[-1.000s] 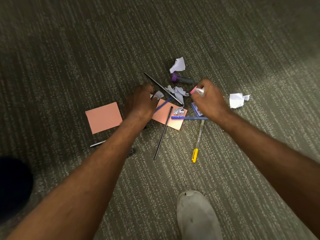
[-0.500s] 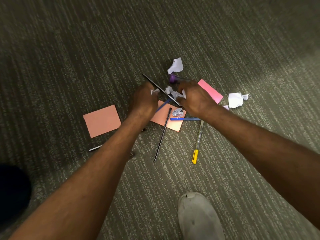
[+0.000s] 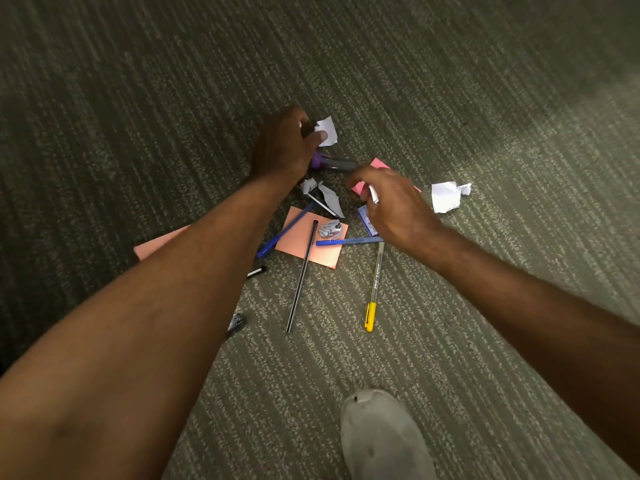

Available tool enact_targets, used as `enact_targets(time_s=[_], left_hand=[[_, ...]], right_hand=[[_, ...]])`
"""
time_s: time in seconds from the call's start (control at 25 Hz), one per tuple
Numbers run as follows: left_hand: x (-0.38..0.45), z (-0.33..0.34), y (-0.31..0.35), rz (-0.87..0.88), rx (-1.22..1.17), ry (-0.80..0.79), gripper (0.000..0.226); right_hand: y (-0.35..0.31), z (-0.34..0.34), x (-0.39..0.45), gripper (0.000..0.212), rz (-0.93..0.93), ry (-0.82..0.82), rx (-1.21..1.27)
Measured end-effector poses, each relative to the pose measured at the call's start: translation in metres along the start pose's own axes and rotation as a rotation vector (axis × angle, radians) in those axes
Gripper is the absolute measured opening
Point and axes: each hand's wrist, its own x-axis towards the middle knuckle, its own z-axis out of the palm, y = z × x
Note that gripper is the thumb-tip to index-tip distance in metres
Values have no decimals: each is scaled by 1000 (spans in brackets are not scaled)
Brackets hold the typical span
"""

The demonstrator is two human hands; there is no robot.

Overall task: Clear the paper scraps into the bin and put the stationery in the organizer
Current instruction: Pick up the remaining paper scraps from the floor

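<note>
Left hand (image 3: pixel 284 143) reaches to the far side of the pile and pinches a white paper scrap (image 3: pixel 328 130) between thumb and fingers. Right hand (image 3: pixel 391 202) hovers over the middle of the litter with fingers curled round a small white crumpled piece (image 3: pixel 374 195).

Scraps of this kind look nearly weightless and soft; they should crush rather than slip, so a pinch anywhere on an edge or a loose fistful would likely do. Another crumpled wad (image 3: pixel 448 195) lies to the right, well apart from the pens, and torn strips (image 3: pixel 329 199) sit in the centre, just beside the left wrist. A small printed ball (image 3: pixel 330 229) rests on an orange sticky pad (image 3: pixel 304 242).

Stationery is stiffer: a blue pen (image 3: pixel 349 241) and a black stick (image 3: pixel 301 278) lie across that pad, a yellow-capped pen (image 3: pixel 374 289) lies nearer, and a purple marker (image 3: pixel 332 163) lies between the two hands. Thin barrels lying flat on the carpeted floor (image 3: pixel 485 323) may need a fingertip roll to lift. A pink pad (image 3: pixel 379 164) is half hidden by the right hand. Neither bin nor organizer is in view. A grey shoe (image 3: pixel 384 434) stands near.
</note>
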Motion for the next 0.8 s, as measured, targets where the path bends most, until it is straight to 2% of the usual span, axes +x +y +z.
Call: enact_targets(time_s=[0.16,0.28,0.44,0.56,0.68,0.8], left_hand=[[16,16,5,-26,169,-18,32],[17,17,7,-77,169,-19,33],[-1,3,4,-112,-25,80,21],[-29,-5,-2,-120,-107,128,20],[-54,-6,-13,-174,-110,74,25],[-68,-1,-21,-187,-88,-15,20]], right_hand=[[12,-1,-19,24,5,-14,55],[13,5,-29,18,-26,-24,32],[1,9,-14,26,-66,25,-72],[-10,13,7,45,-118,-52,-170],[-17,21,20,56,-133,-139,-280],[-19,30,25,45,-117,-111,-305]])
